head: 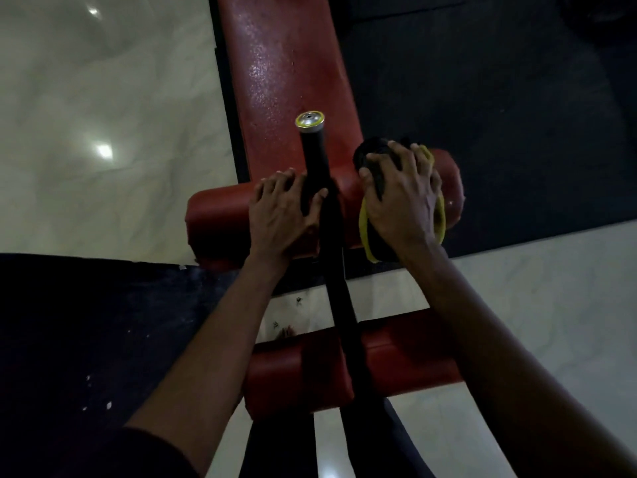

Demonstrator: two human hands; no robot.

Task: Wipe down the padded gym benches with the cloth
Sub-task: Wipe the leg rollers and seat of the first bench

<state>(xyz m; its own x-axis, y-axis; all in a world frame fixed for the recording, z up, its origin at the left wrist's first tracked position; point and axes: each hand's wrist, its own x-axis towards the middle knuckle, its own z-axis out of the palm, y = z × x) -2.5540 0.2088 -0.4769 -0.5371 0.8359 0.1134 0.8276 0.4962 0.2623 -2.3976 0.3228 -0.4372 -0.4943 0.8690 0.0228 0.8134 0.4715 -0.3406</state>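
**Cloth on the red roller pad**

The bench point(275, 81) is upholstered in red vinyl – a long flat pad running away from the camera, its surface glossy and speckled with bright glints down the middle. At its near end a red upper roller pad point(213, 219) lies crosswise, and a second, lower roller pad point(293, 374) sits closer to the person. A black post point(315, 160) rises between the two halves of the rollers, topped by a shiny metal cap point(309, 119) with a yellowish rim.

The cloth point(370, 157) is dark with a yellow edge; it is bunched on the right half of the upper roller pad, its yellow border looping down over the pad's near side. The right hand point(403, 201) is on top of it – the grip curled over the wad, fingers spread and thumb hooked round the dark fabric, pressing it onto the pad.

The left hand point(279, 215) lies flat on the left half of the same roller, its grip spread and holding nothing, the thumb touching the post.

The bench stands on a black mat point(499, 115); a pale glossy floor point(86, 132) shows beside it.
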